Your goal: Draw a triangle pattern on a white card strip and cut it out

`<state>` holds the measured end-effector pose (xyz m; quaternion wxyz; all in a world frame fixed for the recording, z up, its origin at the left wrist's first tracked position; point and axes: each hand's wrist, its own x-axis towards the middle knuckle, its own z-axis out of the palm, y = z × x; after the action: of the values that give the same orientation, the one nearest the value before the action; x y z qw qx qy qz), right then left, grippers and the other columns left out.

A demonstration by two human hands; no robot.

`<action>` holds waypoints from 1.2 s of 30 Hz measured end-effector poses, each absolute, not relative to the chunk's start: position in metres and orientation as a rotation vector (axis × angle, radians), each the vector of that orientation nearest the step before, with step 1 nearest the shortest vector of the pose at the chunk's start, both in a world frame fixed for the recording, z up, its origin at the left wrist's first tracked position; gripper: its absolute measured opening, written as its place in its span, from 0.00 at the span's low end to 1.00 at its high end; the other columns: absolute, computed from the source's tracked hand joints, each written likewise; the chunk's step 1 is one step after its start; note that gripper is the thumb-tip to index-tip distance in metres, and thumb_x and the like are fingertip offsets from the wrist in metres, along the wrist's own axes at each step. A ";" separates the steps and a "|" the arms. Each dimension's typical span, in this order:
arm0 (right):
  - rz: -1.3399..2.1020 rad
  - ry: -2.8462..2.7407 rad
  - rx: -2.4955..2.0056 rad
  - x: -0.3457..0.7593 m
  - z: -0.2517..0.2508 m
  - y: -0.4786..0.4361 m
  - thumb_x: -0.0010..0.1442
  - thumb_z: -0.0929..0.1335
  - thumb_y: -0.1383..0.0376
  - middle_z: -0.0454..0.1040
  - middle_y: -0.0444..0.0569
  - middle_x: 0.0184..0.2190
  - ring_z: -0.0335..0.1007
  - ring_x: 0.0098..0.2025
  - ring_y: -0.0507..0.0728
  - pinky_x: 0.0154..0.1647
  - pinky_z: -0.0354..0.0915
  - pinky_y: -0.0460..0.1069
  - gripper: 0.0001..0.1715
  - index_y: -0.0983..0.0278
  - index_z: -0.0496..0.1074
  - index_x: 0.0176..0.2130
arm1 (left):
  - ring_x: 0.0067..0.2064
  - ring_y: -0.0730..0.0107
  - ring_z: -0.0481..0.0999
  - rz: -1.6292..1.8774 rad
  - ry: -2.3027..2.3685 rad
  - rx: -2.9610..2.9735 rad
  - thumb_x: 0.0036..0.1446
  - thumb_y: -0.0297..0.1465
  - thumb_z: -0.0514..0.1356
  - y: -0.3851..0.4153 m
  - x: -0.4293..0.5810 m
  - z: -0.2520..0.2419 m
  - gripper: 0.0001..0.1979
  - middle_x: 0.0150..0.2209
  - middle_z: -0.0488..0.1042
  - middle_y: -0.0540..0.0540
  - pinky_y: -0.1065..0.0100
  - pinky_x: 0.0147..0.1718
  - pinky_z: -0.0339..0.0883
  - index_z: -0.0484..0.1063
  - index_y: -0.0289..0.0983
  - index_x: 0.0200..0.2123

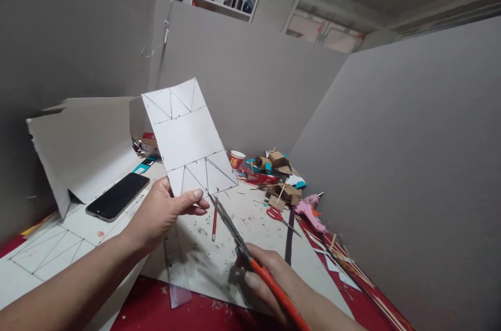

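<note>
My left hand (pixel 168 211) pinches the lower edge of a white card (pixel 186 135) and holds it up above the table. Triangles and lines are drawn in dark ink along the card's top and bottom bands. In my right hand (pixel 266 273) is a pair of large scissors (pixel 250 258) with orange-red handles. Their blades point up and left, with the tips at the card's lower edge beside my left fingertips. Whether the tips touch the card, I cannot tell. Beneath the blades, a red pencil (pixel 214 221) lies on the white board (pixel 242 216).
A black phone (pixel 117 196) and a folded white sheet (pixel 94 153) are at the left. A clear ruler (pixel 178 273) lies near the front. To the right are small red scissors (pixel 276 213), a pink glue gun (pixel 311 211), cardboard scraps (pixel 279 161), thin sticks (pixel 360 273) and a paper cup (pixel 237 160).
</note>
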<state>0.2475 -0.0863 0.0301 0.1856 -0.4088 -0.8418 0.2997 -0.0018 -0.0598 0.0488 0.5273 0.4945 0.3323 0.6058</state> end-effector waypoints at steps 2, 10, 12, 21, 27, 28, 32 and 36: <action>0.835 -2.396 -1.186 0.248 0.032 -0.087 0.66 0.61 0.44 0.71 0.47 0.29 0.65 0.32 0.57 0.37 0.66 0.49 0.26 0.62 0.70 0.36 | 0.31 0.69 0.80 1.456 0.798 1.179 0.50 0.34 0.72 -0.060 -0.002 0.049 0.10 0.27 0.81 0.47 0.70 0.32 0.77 0.79 0.34 0.31; 0.847 -2.436 -1.181 0.251 0.028 -0.084 0.67 0.59 0.43 0.72 0.49 0.31 0.65 0.32 0.57 0.35 0.65 0.49 0.29 0.63 0.70 0.37 | 0.30 0.71 0.80 1.510 0.814 1.162 0.50 0.33 0.71 -0.060 -0.003 0.050 0.09 0.27 0.81 0.49 0.71 0.32 0.77 0.78 0.34 0.32; 0.866 -2.439 -1.165 0.250 0.026 -0.083 0.67 0.58 0.43 0.71 0.49 0.30 0.64 0.31 0.56 0.34 0.65 0.49 0.29 0.64 0.70 0.37 | 0.30 0.71 0.80 1.487 0.810 1.173 0.51 0.33 0.71 -0.060 -0.001 0.049 0.09 0.26 0.81 0.48 0.71 0.32 0.77 0.78 0.34 0.32; 0.854 -2.449 -1.091 0.253 0.024 -0.081 0.68 0.56 0.41 0.68 0.46 0.28 0.60 0.29 0.55 0.31 0.63 0.47 0.31 0.63 0.68 0.34 | 0.27 0.71 0.79 1.379 0.807 1.185 0.49 0.32 0.71 -0.066 0.008 0.046 0.10 0.24 0.81 0.48 0.72 0.29 0.75 0.76 0.33 0.32; 0.911 -2.442 -1.080 0.252 0.024 -0.082 0.67 0.56 0.40 0.67 0.46 0.27 0.59 0.29 0.54 0.32 0.63 0.48 0.32 0.63 0.67 0.33 | 0.26 0.72 0.78 1.362 0.831 1.191 0.49 0.31 0.70 -0.066 0.011 0.045 0.09 0.24 0.80 0.49 0.72 0.28 0.75 0.75 0.34 0.32; 0.917 -2.439 -1.078 0.251 0.024 -0.082 0.67 0.56 0.40 0.67 0.46 0.27 0.59 0.29 0.54 0.32 0.63 0.48 0.33 0.63 0.66 0.33 | 0.26 0.72 0.78 1.362 0.833 1.195 0.50 0.31 0.70 -0.067 0.011 0.045 0.09 0.24 0.80 0.49 0.72 0.28 0.74 0.75 0.34 0.32; 0.944 -2.429 -1.081 0.251 0.024 -0.082 0.67 0.55 0.39 0.66 0.45 0.27 0.58 0.29 0.54 0.33 0.63 0.48 0.33 0.63 0.65 0.33 | 0.25 0.73 0.78 1.358 0.846 1.185 0.51 0.30 0.69 -0.068 0.014 0.046 0.08 0.23 0.80 0.49 0.72 0.28 0.74 0.74 0.34 0.32; 0.958 -2.418 -1.108 0.251 0.022 -0.082 0.67 0.55 0.39 0.63 0.44 0.27 0.57 0.29 0.54 0.31 0.61 0.47 0.33 0.63 0.64 0.33 | 0.25 0.73 0.78 1.360 0.861 1.162 0.50 0.29 0.68 -0.069 0.015 0.045 0.08 0.23 0.80 0.49 0.72 0.27 0.74 0.73 0.34 0.32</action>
<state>0.2507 -0.0821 0.0221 0.1565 -0.3871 -0.8448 0.3347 0.0155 -0.0694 0.0446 0.5465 0.4903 0.3631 0.5736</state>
